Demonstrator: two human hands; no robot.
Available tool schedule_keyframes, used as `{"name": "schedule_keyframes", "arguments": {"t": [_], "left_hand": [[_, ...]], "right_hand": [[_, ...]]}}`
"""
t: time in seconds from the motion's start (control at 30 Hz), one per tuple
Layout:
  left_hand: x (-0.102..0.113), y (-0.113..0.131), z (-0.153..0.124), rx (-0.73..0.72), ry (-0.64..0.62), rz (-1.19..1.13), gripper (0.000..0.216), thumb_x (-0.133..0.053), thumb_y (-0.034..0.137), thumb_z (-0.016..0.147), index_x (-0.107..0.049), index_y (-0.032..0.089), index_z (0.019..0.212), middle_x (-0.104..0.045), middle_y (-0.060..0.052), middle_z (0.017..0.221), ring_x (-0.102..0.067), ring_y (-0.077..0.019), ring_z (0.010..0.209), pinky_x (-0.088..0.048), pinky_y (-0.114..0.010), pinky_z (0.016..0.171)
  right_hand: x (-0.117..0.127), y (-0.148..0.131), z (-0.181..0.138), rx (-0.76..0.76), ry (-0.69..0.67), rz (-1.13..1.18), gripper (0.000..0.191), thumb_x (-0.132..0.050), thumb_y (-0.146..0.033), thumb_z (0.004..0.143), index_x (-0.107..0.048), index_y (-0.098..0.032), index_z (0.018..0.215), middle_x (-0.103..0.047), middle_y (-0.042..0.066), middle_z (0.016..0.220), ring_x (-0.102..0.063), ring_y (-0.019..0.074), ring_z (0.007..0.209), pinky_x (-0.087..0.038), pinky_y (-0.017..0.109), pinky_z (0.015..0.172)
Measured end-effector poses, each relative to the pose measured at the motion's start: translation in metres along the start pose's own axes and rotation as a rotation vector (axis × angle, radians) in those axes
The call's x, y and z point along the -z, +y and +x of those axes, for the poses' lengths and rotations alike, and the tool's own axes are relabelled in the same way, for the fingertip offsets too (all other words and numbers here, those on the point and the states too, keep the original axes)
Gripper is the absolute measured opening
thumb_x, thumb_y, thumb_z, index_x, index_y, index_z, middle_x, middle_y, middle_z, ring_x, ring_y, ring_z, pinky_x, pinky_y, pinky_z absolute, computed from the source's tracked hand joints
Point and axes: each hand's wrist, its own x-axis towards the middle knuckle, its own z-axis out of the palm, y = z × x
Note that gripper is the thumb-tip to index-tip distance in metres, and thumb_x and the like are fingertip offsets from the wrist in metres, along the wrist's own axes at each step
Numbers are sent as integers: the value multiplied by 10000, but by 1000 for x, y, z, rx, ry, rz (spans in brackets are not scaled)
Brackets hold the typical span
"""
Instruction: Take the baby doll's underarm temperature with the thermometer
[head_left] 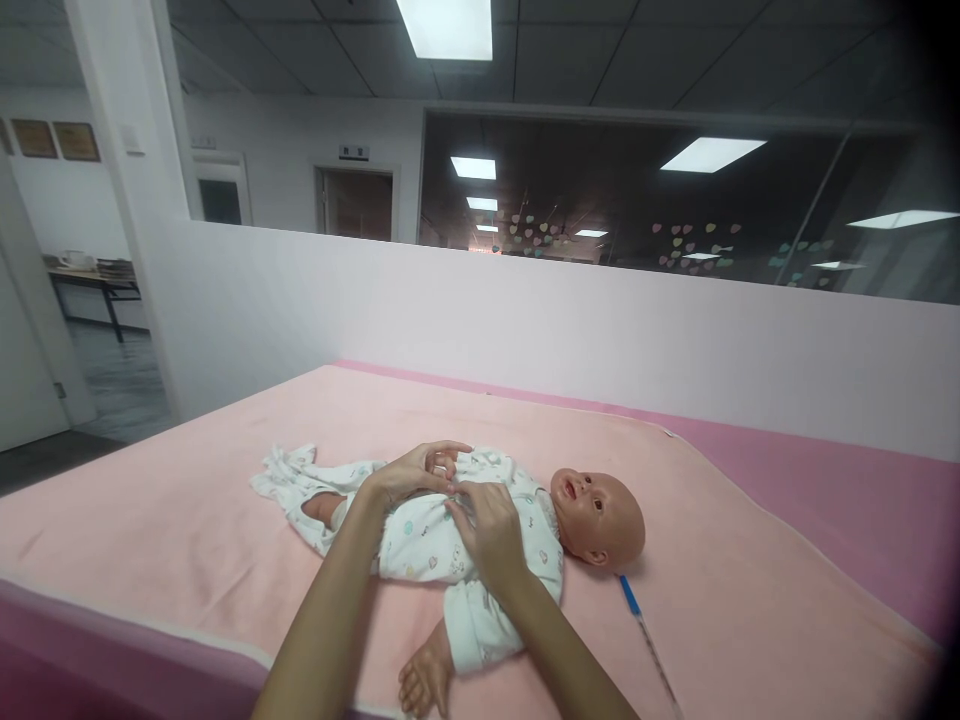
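Note:
A baby doll [600, 515] lies on its back on a pink blanket [225, 520], head to the right, dressed in a white printed onesie [420, 535]. My left hand [416, 470] rests on the doll's belly, fingers curled and pinching the front of the onesie. My right hand [487, 530] lies on the doll's chest, fingers pressed together on the same cloth near the left hand. One doll arm [424, 680] sticks out toward me, and the empty legs of the onesie [289, 470] trail to the left.
A thin stick with a blue end [637, 620] lies on the blanket just right of the doll's head. A white partition wall [525, 320] runs behind the bed, with dark glass above it. An open doorway and a desk [90, 280] are at the far left.

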Motion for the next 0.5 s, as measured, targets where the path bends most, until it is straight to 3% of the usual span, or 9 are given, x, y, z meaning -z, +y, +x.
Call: {"name": "schedule_keyframes", "arguments": {"t": [0.5], "left_hand": [[0, 1, 3, 5, -41, 68, 574, -715, 163, 594, -516, 180, 1132, -513, 23, 689, -502, -90, 651, -395, -201, 599]], "right_hand": [[-1, 0, 1, 38, -43, 2, 115, -477, -177, 829, -557, -183, 911, -611, 27, 784, -500, 158, 743, -355, 306, 728]]}}
